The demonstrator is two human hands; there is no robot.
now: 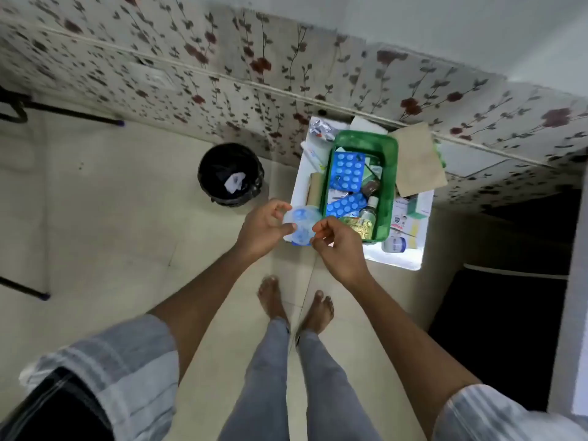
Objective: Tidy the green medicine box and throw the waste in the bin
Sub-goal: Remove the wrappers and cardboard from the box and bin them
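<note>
The green medicine box [389, 148] stands on a small white table [397, 259] against the flowered wall. Inside it lie blue blister packs [347, 170], a small bottle [369, 211] and a gold strip [361, 226]. Both my hands are in front of the table's left corner, holding a pale blue translucent blister strip [300, 222] between them. My left hand [265, 229] grips its left side, and my right hand [337, 243] pinches its right edge. The black bin [230, 175] sits on the floor to the left, with a white scrap inside.
Loose items lie on the table around the box: a foil wrapper [321, 128], a brown paper piece [416, 160], white packets [410, 218] and a small jar [394, 243]. Black furniture [509, 313] stands at the right. My bare feet [296, 303] are on the tiled floor.
</note>
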